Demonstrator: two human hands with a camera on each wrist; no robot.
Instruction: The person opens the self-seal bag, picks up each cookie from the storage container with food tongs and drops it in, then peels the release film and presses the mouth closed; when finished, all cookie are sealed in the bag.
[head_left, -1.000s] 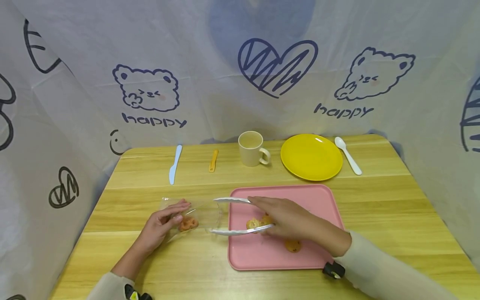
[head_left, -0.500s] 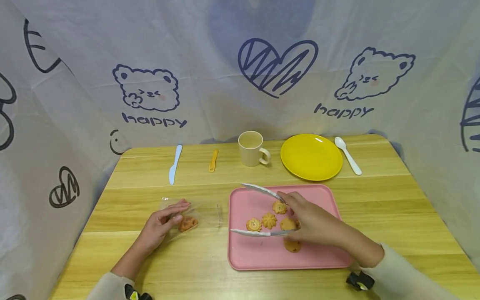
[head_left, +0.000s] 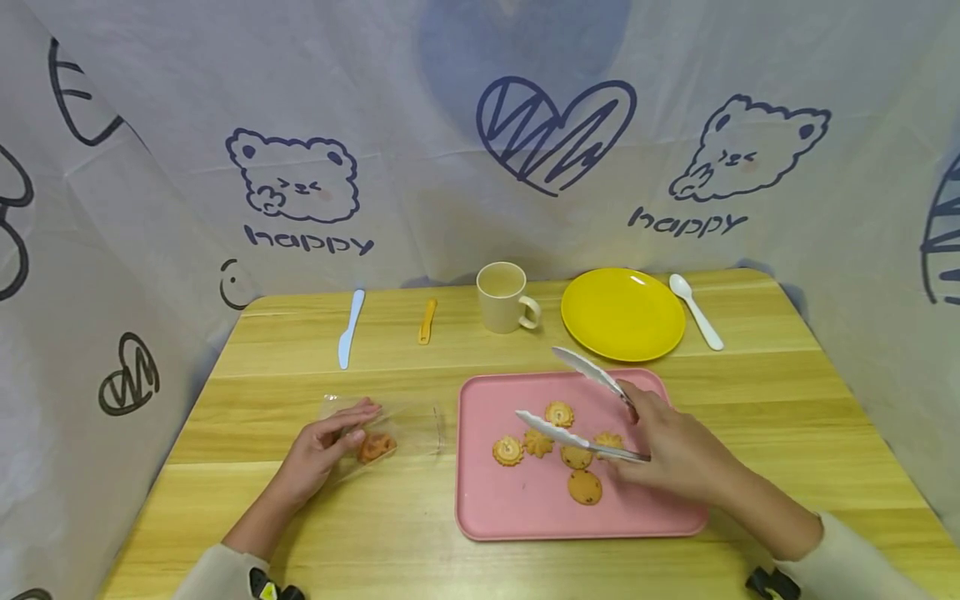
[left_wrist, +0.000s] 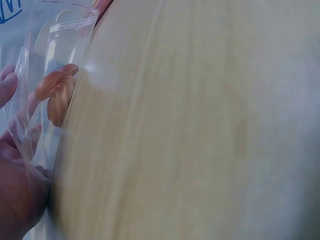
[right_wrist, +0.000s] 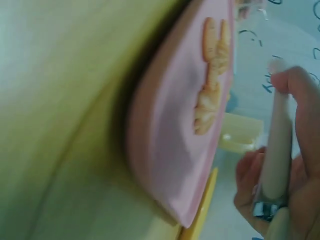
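My left hand [head_left: 324, 454] holds a clear plastic bag [head_left: 416, 429] on the table, left of the pink tray. A brown twisted cookie [head_left: 377, 448] lies inside the bag; the left wrist view shows the cookie [left_wrist: 59, 94] through the film, with the thumb and fingers around the bag. My right hand [head_left: 675, 442] grips a pair of tongs [head_left: 570, 437] over the right part of the tray [head_left: 495, 512]. The tongs' arms are spread and carry nothing between their pale tips. Several golden cookies [head_left: 585, 487] lie on the tray, partly covered by the lower arm.
Along the back of the table stand a cream mug [head_left: 501, 300] and a yellow plate [head_left: 622, 315]. A white spoon [head_left: 697, 312] lies right of the plate. A light blue knife [head_left: 350, 329] and a small orange-yellow utensil [head_left: 427, 322] lie at back left.
My right hand has drawn the tongs from beside the bag's mouth rightward over the tray. More cookies show on the tray. My left hand and the bag stay in place.
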